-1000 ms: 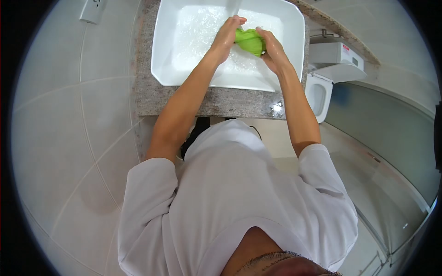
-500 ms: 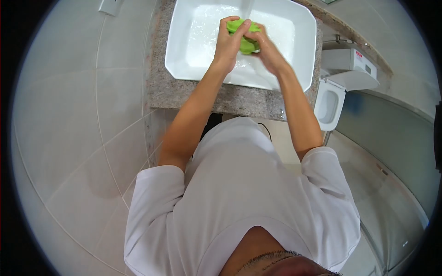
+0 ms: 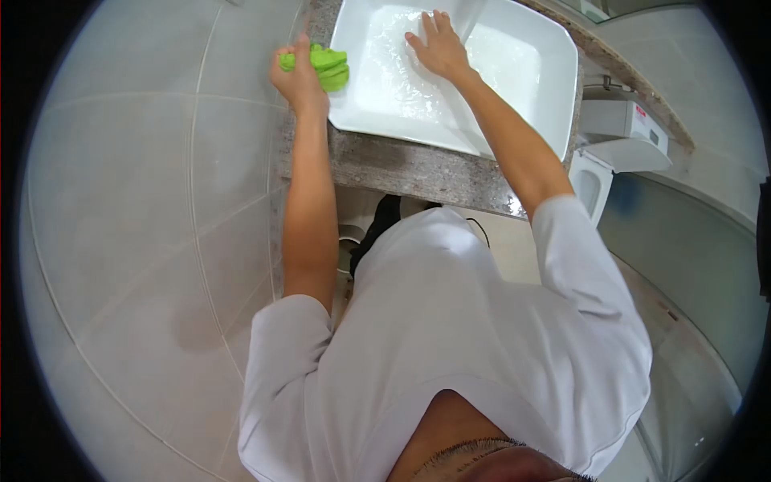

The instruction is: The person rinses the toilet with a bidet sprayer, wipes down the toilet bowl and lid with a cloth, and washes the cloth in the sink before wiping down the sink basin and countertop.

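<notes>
My left hand (image 3: 296,78) is closed around a bunched bright green cloth (image 3: 331,69), to the left of the sink's rim and over the stone counter. Folds of the cloth stick out on the right side of the fist. Over the white rectangular sink (image 3: 377,132), my right hand (image 3: 440,48) is open with its fingers spread and nothing in it. Shiny wet ripples show on the basin floor below and left of that hand.
A speckled stone counter (image 3: 401,169) surrounds the sink. Tiled wall (image 3: 136,177) stands close on the left. To the right are a white toilet (image 3: 594,181) with its lid raised and a frosted glass panel (image 3: 683,217).
Both hands were together on the green cloth over the sink. My left hand has carried it left past the rim; my right hand has let go and spread its fingers.
</notes>
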The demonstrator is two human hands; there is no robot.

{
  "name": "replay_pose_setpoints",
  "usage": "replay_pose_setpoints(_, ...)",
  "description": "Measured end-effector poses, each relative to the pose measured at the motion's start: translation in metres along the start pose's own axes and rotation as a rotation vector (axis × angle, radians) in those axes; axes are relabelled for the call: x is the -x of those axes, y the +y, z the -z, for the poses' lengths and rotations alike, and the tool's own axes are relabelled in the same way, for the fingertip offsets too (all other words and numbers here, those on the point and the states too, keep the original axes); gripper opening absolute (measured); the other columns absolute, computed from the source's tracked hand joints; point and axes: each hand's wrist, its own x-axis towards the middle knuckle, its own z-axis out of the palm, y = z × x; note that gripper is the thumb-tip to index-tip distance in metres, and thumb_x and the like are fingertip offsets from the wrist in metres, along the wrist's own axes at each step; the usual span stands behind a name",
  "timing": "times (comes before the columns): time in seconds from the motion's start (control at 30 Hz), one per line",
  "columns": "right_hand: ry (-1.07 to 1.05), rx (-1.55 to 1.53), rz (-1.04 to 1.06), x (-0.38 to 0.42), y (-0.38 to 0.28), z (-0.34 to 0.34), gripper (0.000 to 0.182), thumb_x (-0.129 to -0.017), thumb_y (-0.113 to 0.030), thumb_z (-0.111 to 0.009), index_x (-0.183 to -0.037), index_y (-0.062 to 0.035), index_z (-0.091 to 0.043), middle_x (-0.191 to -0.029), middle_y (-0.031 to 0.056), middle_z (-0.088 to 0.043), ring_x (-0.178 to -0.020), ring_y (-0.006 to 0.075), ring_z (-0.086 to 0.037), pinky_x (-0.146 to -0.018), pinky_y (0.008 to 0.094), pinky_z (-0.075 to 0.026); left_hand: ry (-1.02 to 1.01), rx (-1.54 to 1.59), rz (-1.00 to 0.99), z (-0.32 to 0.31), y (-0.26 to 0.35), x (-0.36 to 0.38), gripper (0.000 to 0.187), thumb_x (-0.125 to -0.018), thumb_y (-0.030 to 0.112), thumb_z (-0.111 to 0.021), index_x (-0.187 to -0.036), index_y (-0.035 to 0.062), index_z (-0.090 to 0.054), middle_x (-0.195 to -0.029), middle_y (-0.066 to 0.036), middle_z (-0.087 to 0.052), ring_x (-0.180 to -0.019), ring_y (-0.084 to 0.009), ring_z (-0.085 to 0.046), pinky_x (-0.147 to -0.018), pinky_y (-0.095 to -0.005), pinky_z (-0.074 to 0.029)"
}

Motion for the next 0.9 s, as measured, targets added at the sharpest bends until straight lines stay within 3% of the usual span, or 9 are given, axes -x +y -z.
replay_pose_setpoints(0.07, -0.061, 0.286, 0.051, -0.031, -0.008, -0.045, 0.083, -0.103, -0.063, -0.034, -0.16, -0.0028, -0.03, -0.169, 0.0215, -0.017, -0.157, 0.0374, -0.014, -0.126, 0.0519, -0.018, -0.017, -0.055, -0.038, 0.007, -0.008, 0.001, 0.022, -0.094, 0.015, -0.075, -0.088, 0.0044, -0.057, -0.083, -0.008, -0.065, -0.072, -0.0178, -0.065, -0.063, -0.033, -0.056)
replay_pose_setpoints(0.17, -0.031, 0.115, 0.144, -0.021, -0.055, -0.086, 0.073, -0.106, -0.054, -0.027, -0.164, -0.0099, -0.019, -0.17, 0.0193, -0.014, -0.158, 0.0329, -0.013, -0.127, 0.0534, -0.012, -0.05, -0.169, -0.114, 0.009, -0.022, -0.003, 0.021, -0.094, 0.015, -0.075, -0.088, 0.0043, -0.058, -0.083, -0.007, -0.065, -0.072, -0.0165, -0.064, -0.063, -0.0318, -0.054)
replay_pose_setpoints(0.27, 0.053, 0.119, 0.21, 0.021, -0.053, -0.073, 0.067, -0.108, -0.046, -0.029, -0.163, -0.01, -0.02, -0.17, 0.0173, -0.018, -0.158, 0.0317, -0.015, -0.126, 0.0563, -0.016, -0.097, -0.227, -0.175, 0.008, -0.03, 0.002, 0.023, -0.094, 0.016, -0.076, -0.086, 0.0042, -0.058, -0.083, -0.007, -0.065, -0.072, -0.015, -0.063, -0.063, -0.0305, -0.053)
replay_pose_setpoints(0.37, -0.197, 0.438, 0.345, 0.04, -0.025, -0.028, 0.066, -0.109, -0.045, -0.03, -0.163, -0.0088, -0.02, -0.17, 0.0137, -0.017, -0.158, 0.0311, -0.012, -0.127, 0.0549, -0.017, -0.111, -0.184, -0.139, 0.005, -0.022, 0.003, 0.024, -0.093, 0.017, -0.077, -0.086, 0.004, -0.058, -0.084, -0.007, -0.066, -0.072, -0.0145, -0.063, -0.063, -0.0304, -0.054)
replay_pose_setpoints(0.53, -0.146, 0.343, 0.063, 0.04, 0.019, -0.001, 0.066, -0.109, -0.052, -0.026, -0.163, -0.0142, -0.023, -0.17, 0.0119, -0.02, -0.157, 0.0293, -0.019, -0.128, 0.0492, -0.019, -0.111, -0.093, -0.073, 0.014, -0.026, -0.004, 0.024, -0.093, 0.017, -0.078, -0.087, 0.0036, -0.059, -0.084, -0.007, -0.066, -0.071, -0.0152, -0.063, -0.064, -0.0312, -0.055)
replay_pose_setpoints(0.57, -0.302, 0.203, -0.072, 0.044, -0.015, 0.017, 0.066, -0.109, -0.053, -0.024, -0.162, -0.015, -0.027, -0.168, 0.0134, -0.026, -0.155, 0.0302, -0.027, -0.127, 0.0465, -0.023, -0.111, -0.191, -0.132, 0.014, -0.027, -0.005, 0.024, -0.093, 0.017, -0.078, -0.088, 0.0036, -0.059, -0.084, -0.007, -0.066, -0.071, -0.0159, -0.063, -0.064, -0.0319, -0.056)
replay_pose_setpoints(0.63, -0.473, 0.055, 0.064, 0.074, -0.053, 0.03, 0.063, -0.109, -0.05, -0.029, -0.159, -0.0114, -0.033, -0.165, 0.0138, -0.033, -0.143, 0.0374, -0.044, -0.122, 0.0453, -0.034, -0.15, -0.283, -0.16, 0.012, -0.029, -0.001, 0.023, -0.093, 0.017, -0.078, -0.089, 0.0036, -0.06, -0.083, -0.008, -0.066, -0.071, -0.0167, -0.064, -0.063, -0.0325, -0.057)
replay_pose_setpoints(0.7, -0.789, -0.127, -0.026, 0.107, -0.088, 0.046, 0.062, -0.109, -0.052, -0.025, -0.159, -0.0172, -0.035, -0.164, 0.009, -0.037, -0.146, 0.0325, -0.042, -0.123, 0.0434, -0.034, -0.148, -0.269, -0.129, 0.01, -0.021, 0.003, 0.021, -0.093, 0.014, -0.076, -0.09, 0.0028, -0.058, -0.083, -0.009, -0.066, -0.071, -0.0188, -0.066, -0.062, -0.0345, -0.059)
replay_pose_setpoints(0.9, -0.736, 0.079, -0.038, 0.19, -0.052, 0.107, 0.065, -0.109, -0.056, -0.014, -0.158, -0.0212, -0.04, -0.164, 0.004, -0.038, -0.151, 0.0251, -0.034, -0.126, 0.0395, -0.027, -0.129, -0.099, -0.022, 0.003, -0.012, 0.01, 0.019, -0.094, 0.009, -0.073, -0.091, 0.0019, -0.056, -0.084, -0.011, -0.066, -0.072, -0.0215, -0.068, -0.062, -0.0369, -0.062)
